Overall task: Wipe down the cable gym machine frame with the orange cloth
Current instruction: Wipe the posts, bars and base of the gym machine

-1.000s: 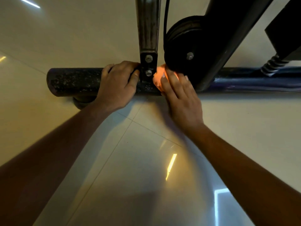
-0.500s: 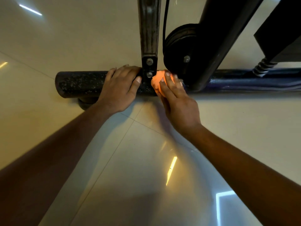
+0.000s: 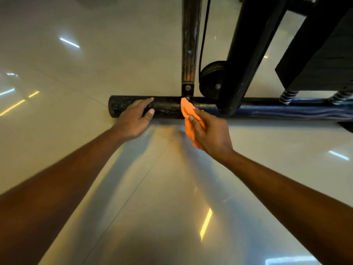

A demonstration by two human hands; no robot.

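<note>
— While the right hand [image 3: 212, 131] pinches the orange cloth [image 3: 189, 115], where does the cloth's tip sit?

— Against the base tube [image 3: 166, 108], just under the bolted upright post [image 3: 189, 54]. The left hand [image 3: 133, 117] rests on the tube with fingers loosely spread — holding nothing.

— What's hard to see?

— Part of the cloth is hidden behind the fingers; the black pulley [image 3: 212, 81] sits half behind a dark column, and the springs [image 3: 286, 96] are cut off above.

— And the surroundings?

— Glossy pale floor tiles [image 3: 95, 64] mirroring ceiling lights.
</note>
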